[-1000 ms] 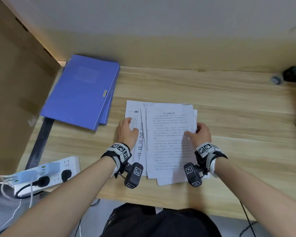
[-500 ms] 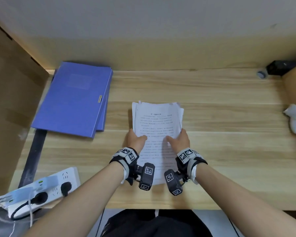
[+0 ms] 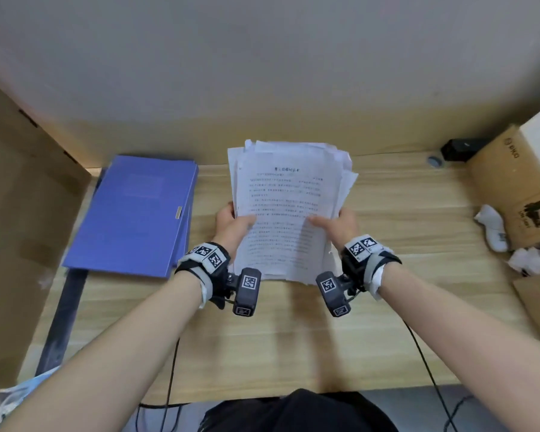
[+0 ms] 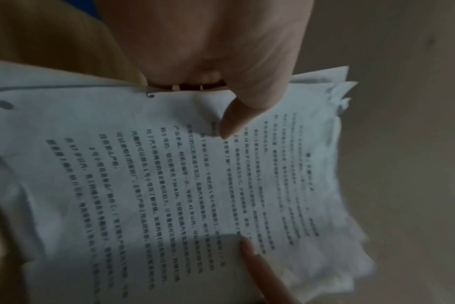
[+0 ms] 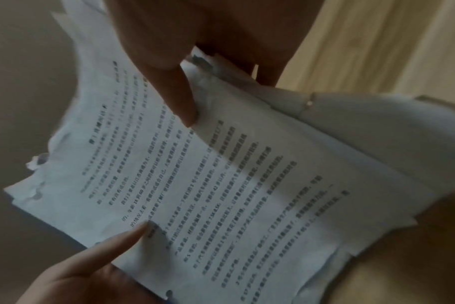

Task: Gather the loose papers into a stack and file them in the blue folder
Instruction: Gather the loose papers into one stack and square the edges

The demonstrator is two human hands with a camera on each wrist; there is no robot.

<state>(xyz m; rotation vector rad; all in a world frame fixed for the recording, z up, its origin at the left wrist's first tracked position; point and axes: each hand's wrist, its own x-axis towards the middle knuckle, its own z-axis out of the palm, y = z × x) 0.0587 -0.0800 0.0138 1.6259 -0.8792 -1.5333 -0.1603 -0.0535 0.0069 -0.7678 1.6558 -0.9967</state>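
Note:
A stack of printed white papers (image 3: 286, 207) stands upright over the wooden desk (image 3: 293, 332), its sheet edges uneven at the top and right. My left hand (image 3: 234, 221) grips the stack's left edge, thumb on the front page. My right hand (image 3: 337, 224) grips the right edge the same way. In the left wrist view the left hand (image 4: 237, 107) pinches the papers (image 4: 195, 195) with its thumb on the print. The right wrist view shows the right hand (image 5: 187, 98) pinching the papers (image 5: 221, 195). The blue folder (image 3: 134, 213) lies closed on the desk, left of the stack.
Cardboard panels (image 3: 22, 213) stand at the left edge. At the right sit a cardboard box (image 3: 518, 188), crumpled white tissues (image 3: 493, 226) and a small black device (image 3: 462, 149). A wall (image 3: 262, 73) backs the desk. Cables (image 3: 430, 372) hang off the front edge.
The spread papers were squeezed together on the desk, then lifted upright between both hands. Both hands moved from lying on the sheets to gripping the stack's side edges.

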